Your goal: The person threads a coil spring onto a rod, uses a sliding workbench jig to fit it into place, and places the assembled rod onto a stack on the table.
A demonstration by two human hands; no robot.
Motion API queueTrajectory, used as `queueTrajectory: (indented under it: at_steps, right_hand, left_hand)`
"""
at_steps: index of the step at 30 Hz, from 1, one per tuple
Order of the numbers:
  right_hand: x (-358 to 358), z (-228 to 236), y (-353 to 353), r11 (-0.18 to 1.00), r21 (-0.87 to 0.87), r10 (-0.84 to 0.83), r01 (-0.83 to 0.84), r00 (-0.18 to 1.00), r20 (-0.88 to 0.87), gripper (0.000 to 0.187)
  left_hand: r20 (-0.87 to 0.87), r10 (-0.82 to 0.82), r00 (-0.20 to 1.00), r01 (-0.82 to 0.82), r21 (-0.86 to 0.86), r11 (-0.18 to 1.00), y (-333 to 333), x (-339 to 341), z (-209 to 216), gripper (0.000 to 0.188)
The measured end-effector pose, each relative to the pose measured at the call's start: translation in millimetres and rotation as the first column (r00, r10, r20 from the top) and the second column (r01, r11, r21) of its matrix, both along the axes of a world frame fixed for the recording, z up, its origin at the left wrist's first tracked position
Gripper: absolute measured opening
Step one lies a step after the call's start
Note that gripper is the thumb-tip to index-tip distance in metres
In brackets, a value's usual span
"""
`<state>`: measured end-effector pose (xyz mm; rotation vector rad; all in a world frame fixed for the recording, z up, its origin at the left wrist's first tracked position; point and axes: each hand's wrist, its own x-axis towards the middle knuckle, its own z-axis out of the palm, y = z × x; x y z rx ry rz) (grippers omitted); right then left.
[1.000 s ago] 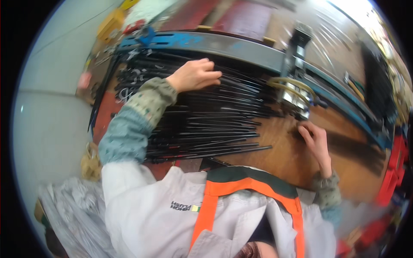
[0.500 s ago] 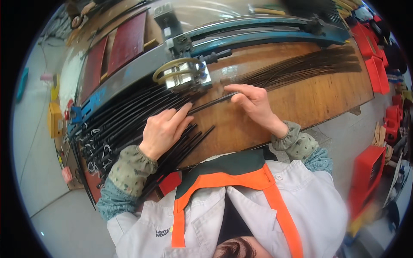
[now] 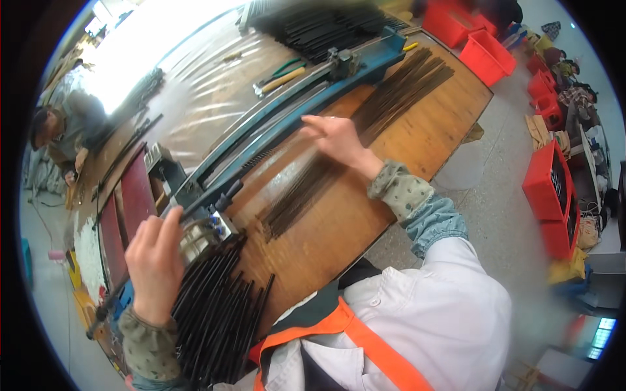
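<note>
My left hand [image 3: 154,260] is closed around a long black rod [image 3: 203,197], raised at a slant over the blue machine. One end of the rod hangs down to the lower left; the other points up to the right, toward my right hand. My right hand [image 3: 336,140] hovers over the wooden table, index finger stretched out and thumb apart, with nothing clear between them. Beneath it lies a long bundle of thin brown rods [image 3: 398,98]. A pile of black rods [image 3: 218,313] rests beside my left forearm. The clamp head [image 3: 199,241] of the machine is partly hidden behind my left hand.
The machine's blue rail [image 3: 280,127] crosses the wooden table [image 3: 417,156]. Beyond it are pliers [image 3: 277,81], a plastic-covered surface and a stack of black rods [image 3: 326,29]. Red bins [image 3: 486,57] stand at the right. Another person [image 3: 72,127] works at far left.
My left hand has lifted the black rod off the table and carried it left. My right hand has moved away from its end, toward the rail. The view has turned to the right.
</note>
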<state>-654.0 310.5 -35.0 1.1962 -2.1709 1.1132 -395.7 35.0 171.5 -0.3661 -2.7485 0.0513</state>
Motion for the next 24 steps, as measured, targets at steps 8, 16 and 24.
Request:
queueTrajectory:
  at_steps: [8, 16, 24]
  right_hand:
    - [-41.4, 4.6, -4.4, 0.995, 0.025, -0.096, 0.093, 0.981, 0.168, 0.05]
    - [16.3, 45.6, -25.1, 0.981, -0.028, 0.185, -0.191, 0.974, -0.129, 0.038]
    - [43.0, 45.8, -66.6, 0.947, -0.215, 0.223, -0.24, 0.97, -0.098, 0.044]
  left_hand:
    - [0.082, -0.001, 0.997, 0.004, -0.034, 0.999, -13.5, -51.1, -26.7, 0.036]
    - [-0.012, 0.07, 0.997, -0.07, -0.066, 0.995, -37.7, -26.5, -28.6, 0.04]
    - [-0.038, 0.146, 0.989, -0.146, -0.012, 0.989, -54.8, 14.0, -25.3, 0.04]
